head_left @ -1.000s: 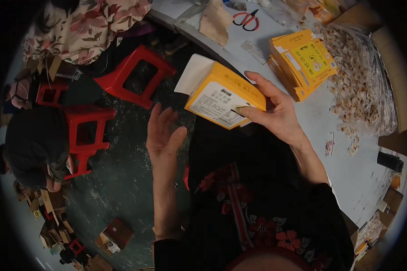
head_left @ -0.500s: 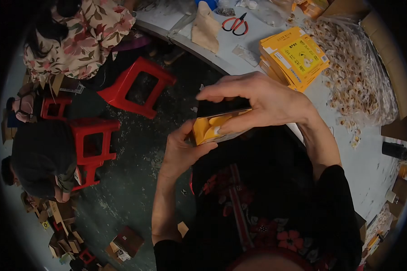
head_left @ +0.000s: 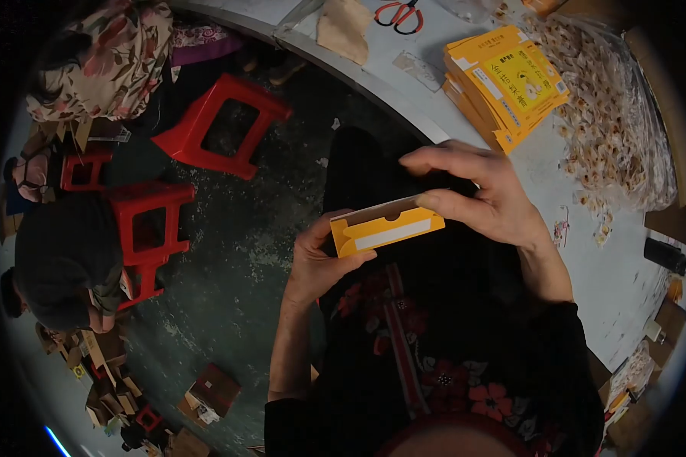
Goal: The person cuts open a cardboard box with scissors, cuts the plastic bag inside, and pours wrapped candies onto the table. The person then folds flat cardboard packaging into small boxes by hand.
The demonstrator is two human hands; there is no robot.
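Observation:
A small yellow carton (head_left: 389, 231) with a white strip and a half-round notch along its edge is held over my lap. My left hand (head_left: 317, 257) is closed around its left end, thumb on the near side. At the carton's right end, my right hand (head_left: 486, 194) touches the top corner with the thumb tip, while the index finger stretches away above it. The right hand's remaining fingers are partly hidden. On the table to the right lies a stack of flat yellow cartons (head_left: 507, 84) with printed fronts.
Many small wrapped pieces (head_left: 606, 129) lie in and around clear plastic on the table (head_left: 587, 282). Red-handled cutters (head_left: 399, 17) and a tan cloth (head_left: 343, 30) are farther back. Red stools (head_left: 225, 126), two people nearby and cardboard boxes (head_left: 215, 392) are at the left.
The carton has turned so its notched long side faces me, and the flaps at its end no longer show. My right hand has drawn back to the right, its thumb leaving the end flaps.

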